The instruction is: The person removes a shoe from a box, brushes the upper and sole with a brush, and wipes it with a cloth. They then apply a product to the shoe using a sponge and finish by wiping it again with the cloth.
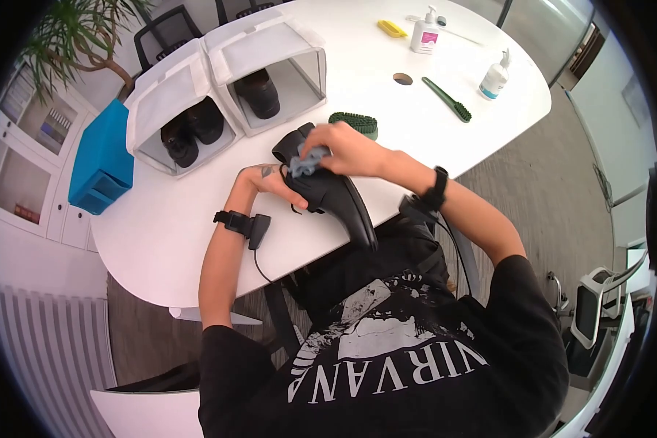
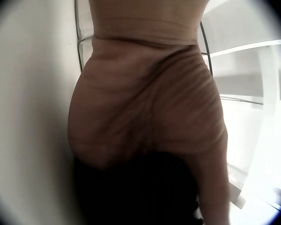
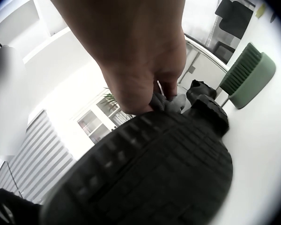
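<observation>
A black leather shoe [image 1: 347,204] is tilted on its side at the white table's near edge, toe toward the person. My left hand [image 1: 274,182] grips it around the ankle opening, thumb over the upper; the left wrist view shows the palm against the dark shoe [image 2: 136,192]. In my right hand [image 1: 352,151] a crumpled grey-blue cloth [image 1: 306,162] is pinched and pressed on the shoe near its opening. From the right wrist, the ridged sole [image 3: 164,168] fills the foreground, and only a bit of the cloth [image 3: 179,103] shows beyond it.
A green scrub brush [image 1: 354,125] lies just behind the shoe. Two clear-fronted shoe boxes [image 1: 266,62] holding black shoes stand at the back left, beside a blue box [image 1: 106,157]. Farther right are a long green brush [image 1: 445,98], two pump bottles [image 1: 495,79] and a yellow item [image 1: 392,28].
</observation>
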{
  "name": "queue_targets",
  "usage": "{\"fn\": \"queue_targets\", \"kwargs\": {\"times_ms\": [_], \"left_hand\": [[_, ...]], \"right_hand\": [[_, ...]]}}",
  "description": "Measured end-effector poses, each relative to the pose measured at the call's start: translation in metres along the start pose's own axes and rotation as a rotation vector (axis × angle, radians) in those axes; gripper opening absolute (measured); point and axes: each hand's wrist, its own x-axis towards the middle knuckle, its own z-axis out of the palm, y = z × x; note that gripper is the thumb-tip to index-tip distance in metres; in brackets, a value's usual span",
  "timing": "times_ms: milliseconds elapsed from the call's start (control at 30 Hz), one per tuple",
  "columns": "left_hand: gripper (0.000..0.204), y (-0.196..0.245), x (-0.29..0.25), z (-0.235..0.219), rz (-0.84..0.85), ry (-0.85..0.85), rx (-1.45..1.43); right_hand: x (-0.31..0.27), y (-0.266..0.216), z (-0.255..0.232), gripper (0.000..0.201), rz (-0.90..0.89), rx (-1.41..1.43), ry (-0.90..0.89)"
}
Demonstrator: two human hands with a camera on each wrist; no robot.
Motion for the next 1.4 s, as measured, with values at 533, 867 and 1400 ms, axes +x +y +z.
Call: {"fn": "queue_targets", "kwargs": {"times_ms": [533, 867, 1400], "left_hand": [[0.045, 0.023, -0.006, 0.015, 0.111, 0.109, -0.014], [0.044, 0.041, -0.009, 0.016, 0.087, 0.059, -0.053], [0.054, 0.035, -0.005, 0.009, -0.104, 0.019, 0.122]], "right_hand": [[0.056, 0.015, 0.008, 0.030, -0.013, -0.068, -0.037], [0.071, 0.023, 0.006, 0.026, -0.111, -0.078, -0.181], [-0.005, -0.026, -0.033, 0.026, 0.036, 0.023, -0.254]]}}
